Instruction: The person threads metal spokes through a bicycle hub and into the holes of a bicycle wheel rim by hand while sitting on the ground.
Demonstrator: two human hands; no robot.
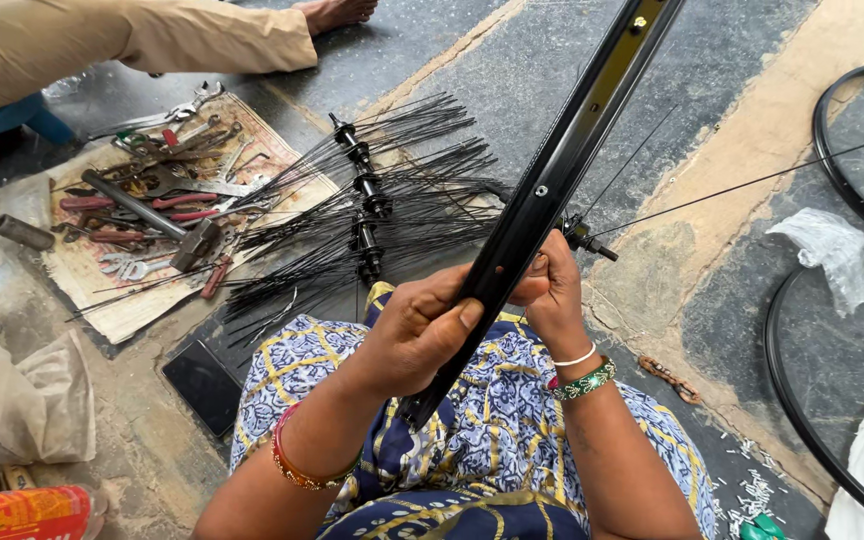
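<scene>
black wheel rim runs diagonal over lap, upper end past top edge. left hand wrapped round rim, thumb on top. right hand behind rim, fingers pinched on spoke end. spoked hubs just ahead, tools on cardboard far left. bare floor to right, w/ tyres at edge.

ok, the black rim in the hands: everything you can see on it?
The black rim is a narrow curved hoop, metal by its look, glossy. Its inner channel faces the camera, with a yellowish strip and small spoke holes along it. It runs tilted from the lap to the top edge, cut off by the frame. The left hand grips its lower part, thumb over the edge; the right hand holds it from behind. Thin spokes stick out beside it.
</scene>
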